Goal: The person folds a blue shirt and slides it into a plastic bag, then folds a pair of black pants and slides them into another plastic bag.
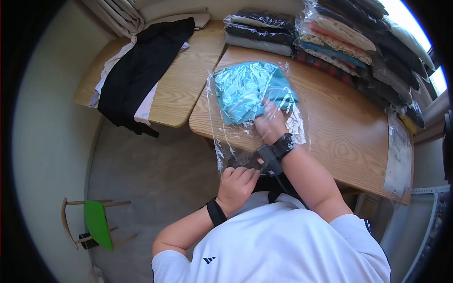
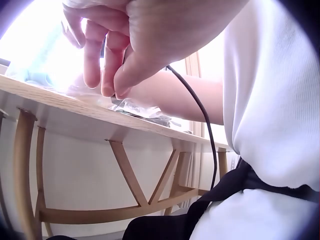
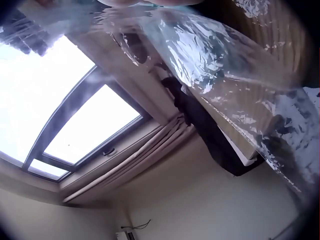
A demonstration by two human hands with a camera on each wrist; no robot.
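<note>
While L hand pinches clear bag mouth at table edge, I see R hand inside bag, on teal garment; can't tell R fingers' curl.

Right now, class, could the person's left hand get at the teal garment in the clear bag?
Probably not directly. The left hand pinches the clear bag at its near end, while the teal garment lies at the far end, and the right hand seems to fill the way between.
</note>
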